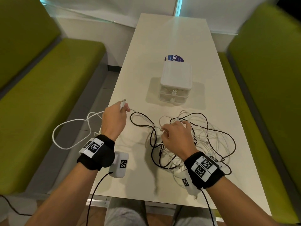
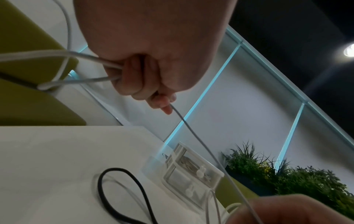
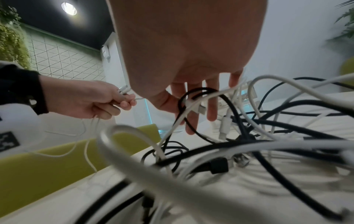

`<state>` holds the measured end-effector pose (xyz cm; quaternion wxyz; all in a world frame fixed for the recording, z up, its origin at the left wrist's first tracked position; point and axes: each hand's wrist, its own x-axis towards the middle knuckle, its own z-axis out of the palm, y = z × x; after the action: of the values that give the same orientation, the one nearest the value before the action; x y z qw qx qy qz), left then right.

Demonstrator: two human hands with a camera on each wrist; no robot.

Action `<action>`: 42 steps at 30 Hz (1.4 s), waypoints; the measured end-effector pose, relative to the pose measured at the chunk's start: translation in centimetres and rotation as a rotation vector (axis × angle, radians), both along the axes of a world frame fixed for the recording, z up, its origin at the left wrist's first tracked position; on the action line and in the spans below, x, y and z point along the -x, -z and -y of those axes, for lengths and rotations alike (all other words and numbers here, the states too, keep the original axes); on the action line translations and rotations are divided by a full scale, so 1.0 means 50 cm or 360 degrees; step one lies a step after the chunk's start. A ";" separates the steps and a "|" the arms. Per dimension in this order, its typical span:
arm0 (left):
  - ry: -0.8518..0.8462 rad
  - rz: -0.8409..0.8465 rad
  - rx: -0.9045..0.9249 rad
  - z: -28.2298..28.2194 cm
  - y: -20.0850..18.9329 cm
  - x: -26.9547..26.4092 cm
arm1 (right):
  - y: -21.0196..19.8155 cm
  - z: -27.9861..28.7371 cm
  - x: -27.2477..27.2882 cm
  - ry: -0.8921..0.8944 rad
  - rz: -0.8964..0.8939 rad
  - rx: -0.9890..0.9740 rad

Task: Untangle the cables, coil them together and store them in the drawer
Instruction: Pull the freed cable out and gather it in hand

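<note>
My left hand (image 1: 125, 110) grips a white cable (image 1: 134, 111) near its plug (image 1: 124, 100), which sticks out above the fist. Slack loops of that cable hang off the table's left edge. The cable runs taut to my right hand (image 1: 163, 130), which pinches it between thumb and forefinger with the other fingers spread over the tangle (image 1: 203, 137) of black and white cables. In the left wrist view the left hand (image 2: 145, 78) grips the white cable, and a black cable (image 2: 114, 168) loops on the table. A small white drawer unit (image 1: 175, 79) stands behind, both drawers closed.
The white table (image 1: 162, 38) is narrow, with green benches at the left (image 1: 40, 95) and right (image 1: 268, 79). A blue round sticker (image 1: 174, 57) lies behind the drawer unit. Potted plants (image 2: 287, 174) stand beyond the table's far end.
</note>
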<state>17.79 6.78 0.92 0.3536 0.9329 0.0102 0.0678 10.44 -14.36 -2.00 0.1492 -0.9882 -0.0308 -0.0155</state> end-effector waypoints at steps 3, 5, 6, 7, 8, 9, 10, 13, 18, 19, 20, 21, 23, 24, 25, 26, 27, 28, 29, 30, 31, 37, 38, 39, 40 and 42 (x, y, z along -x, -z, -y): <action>-0.0068 0.0013 -0.0010 -0.012 0.006 -0.008 | 0.000 -0.002 -0.003 0.0016 -0.0009 -0.0063; -0.0114 0.0026 -0.0012 -0.019 0.003 -0.015 | -0.013 0.003 -0.006 0.0039 -0.0049 -0.0271; -0.0133 0.0036 -0.0014 -0.023 -0.001 -0.016 | -0.026 0.006 -0.010 0.0059 -0.0130 -0.0467; -0.0136 0.0043 -0.0004 -0.024 -0.006 -0.017 | -0.041 0.010 -0.016 0.0082 -0.0255 -0.0672; -0.0125 0.0039 0.0019 -0.023 -0.012 -0.016 | -0.058 0.014 -0.022 0.0097 -0.0381 -0.0843; -0.0104 0.0021 0.0051 -0.021 -0.016 -0.013 | -0.072 0.017 -0.029 0.0096 -0.0465 -0.0948; -0.0073 -0.0004 0.0088 -0.018 -0.020 -0.009 | -0.081 0.020 -0.038 0.0080 -0.0504 -0.0984; 0.0054 -0.0044 0.0115 -0.014 -0.016 0.001 | -0.093 0.019 -0.059 0.0017 -0.0513 -0.0835; 0.0046 -0.0066 -0.0006 -0.037 0.003 -0.002 | -0.076 -0.019 -0.071 -0.0058 -0.0511 -0.0551; 0.0020 -0.0082 -0.0062 -0.048 0.007 -0.005 | -0.072 -0.031 -0.075 -0.0065 -0.0499 -0.0603; -0.0005 -0.0085 -0.0122 -0.060 0.009 -0.007 | -0.067 -0.042 -0.079 -0.0080 -0.0494 -0.0670; -0.0031 -0.0069 -0.0184 -0.076 0.013 -0.009 | -0.065 -0.055 -0.083 -0.0103 -0.0515 -0.0718; -0.0096 -0.0004 -0.0334 -0.107 0.016 -0.012 | -0.057 -0.075 -0.090 -0.0157 -0.0599 -0.0708; -0.0139 0.0010 -0.0409 -0.122 0.017 -0.014 | -0.052 -0.083 -0.092 -0.0178 -0.0629 -0.0660; -0.0186 -0.0002 -0.0472 -0.137 0.015 -0.016 | -0.047 -0.091 -0.093 -0.0192 -0.0651 -0.0616; -0.0226 -0.0032 -0.0530 -0.153 0.013 -0.018 | -0.039 -0.098 -0.095 -0.0194 -0.0664 -0.0604; -0.0265 -0.0066 -0.0575 -0.167 0.011 -0.021 | -0.032 -0.104 -0.095 -0.0190 -0.0681 -0.0611; -0.0303 -0.0086 -0.0600 -0.183 0.009 -0.024 | -0.027 -0.110 -0.096 -0.0191 -0.0691 -0.0613; -0.0339 -0.0114 -0.0592 -0.201 0.008 -0.028 | -0.023 -0.116 -0.096 -0.0198 -0.0693 -0.0597; -0.0369 -0.0144 -0.0567 -0.219 0.007 -0.034 | -0.019 -0.121 -0.098 -0.0209 -0.0683 -0.0576; -0.0396 -0.0184 -0.0538 -0.239 0.008 -0.041 | -0.018 -0.126 -0.099 -0.0221 -0.0679 -0.0565; -0.0475 -0.0311 -0.0279 -0.312 0.017 -0.073 | -0.012 -0.136 -0.102 -0.0212 -0.0717 -0.0565; -0.0440 -0.0282 -0.0272 -0.307 0.018 -0.071 | -0.011 -0.138 -0.103 -0.0207 -0.0715 -0.0566; -0.0408 -0.0251 -0.0247 -0.299 0.019 -0.069 | -0.009 -0.140 -0.104 -0.0208 -0.0711 -0.0567; -0.0386 -0.0227 -0.0209 -0.292 0.022 -0.066 | -0.008 -0.143 -0.105 -0.0213 -0.0708 -0.0564; -0.0371 -0.0248 -0.0106 -0.277 0.029 -0.060 | -0.004 -0.147 -0.106 -0.0231 -0.0694 -0.0545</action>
<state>20.79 20.63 -0.54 0.3103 0.9390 0.1437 0.0360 15.74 -7.03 -1.79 0.3177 -0.9238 -0.0655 0.2033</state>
